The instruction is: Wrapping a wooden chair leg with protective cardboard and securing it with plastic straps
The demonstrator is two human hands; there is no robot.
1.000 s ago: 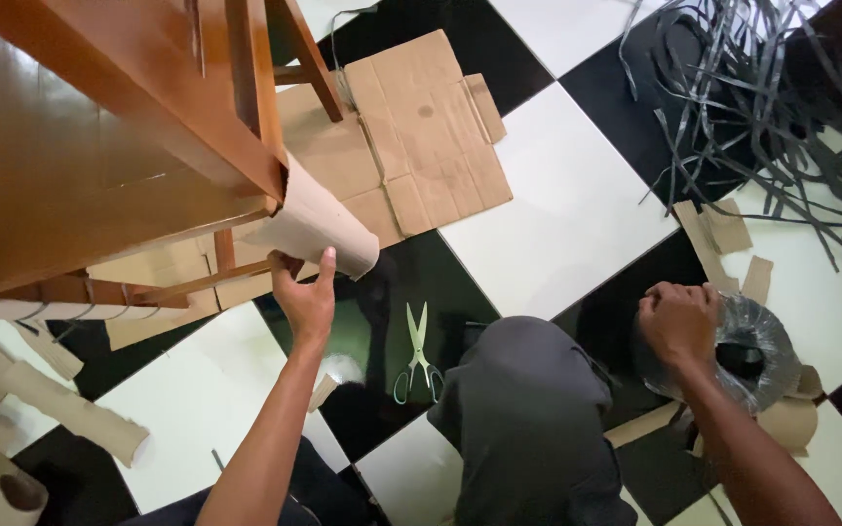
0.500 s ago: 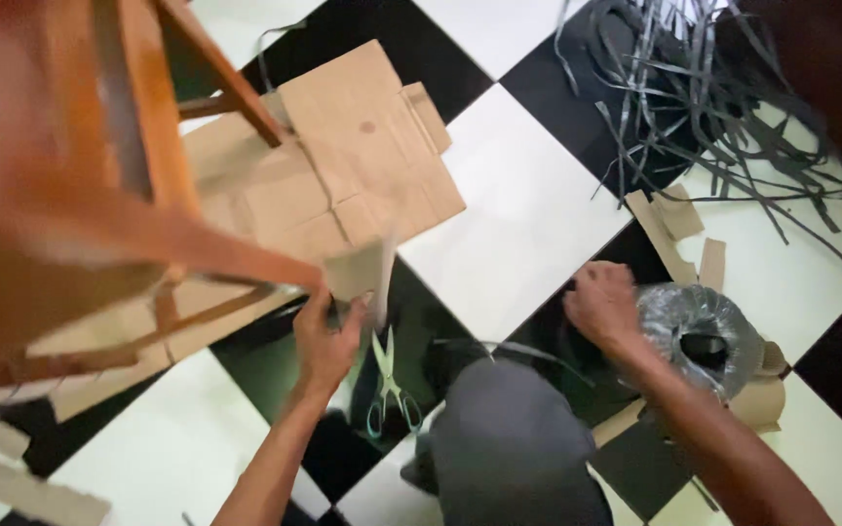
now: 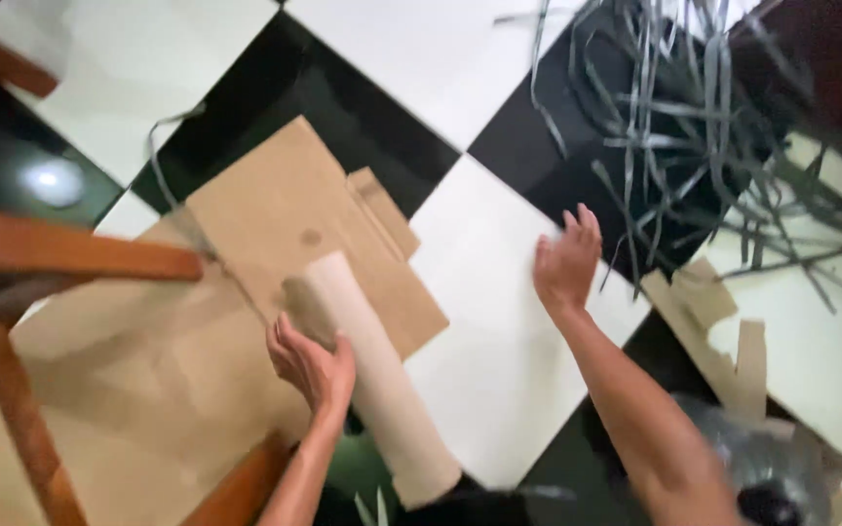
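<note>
Moved since prev. frame: right hand [image 3: 567, 258] off plastic roll [image 3: 767, 468], now open, empty, fingers spread over white tile nr strap pile [image 3: 704, 117]. Left hand [image 3: 312, 362] loosely grips cardboard tube [image 3: 382, 380] alongside, over flat cardboard [image 3: 285, 214]

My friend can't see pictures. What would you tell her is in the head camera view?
Seen from above, a person's left hand holds a long rolled tube of pale brown cardboard over flattened brown cardboard sheets on a black-and-white checkered tile floor. The right hand, open and empty, reaches toward a tangled pile of dark grey plastic strips.
</note>
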